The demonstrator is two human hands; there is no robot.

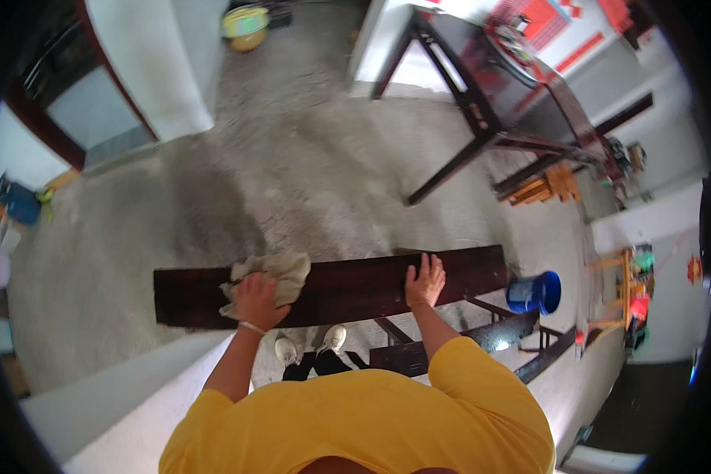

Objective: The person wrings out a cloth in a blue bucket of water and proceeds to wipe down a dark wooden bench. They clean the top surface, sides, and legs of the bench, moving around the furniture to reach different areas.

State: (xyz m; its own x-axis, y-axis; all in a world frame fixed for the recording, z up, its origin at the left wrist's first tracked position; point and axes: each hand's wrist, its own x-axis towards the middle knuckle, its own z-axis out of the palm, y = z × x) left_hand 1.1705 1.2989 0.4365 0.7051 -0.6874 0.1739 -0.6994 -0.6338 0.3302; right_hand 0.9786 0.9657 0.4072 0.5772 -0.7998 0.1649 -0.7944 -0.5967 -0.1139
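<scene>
Before me a long dark wooden bench (355,287) stretches from left to right. My left hand (258,302) presses a crumpled beige cloth (290,277) against its top, left of the middle; part of the cloth spreads out beyond the fingers. Toward the right half, my right hand (426,284) rests palm down on the bare wood, fingers slightly apart and nothing held. My shoes (334,339) stand on the floor just behind the bench.
A blue bucket (533,293) sits off the bench's right end. More dark benches (500,335) stand near my right arm. A dark table (468,71) is farther ahead on the right, above wooden stools (545,186). A white wall (148,391) borders the lower left.
</scene>
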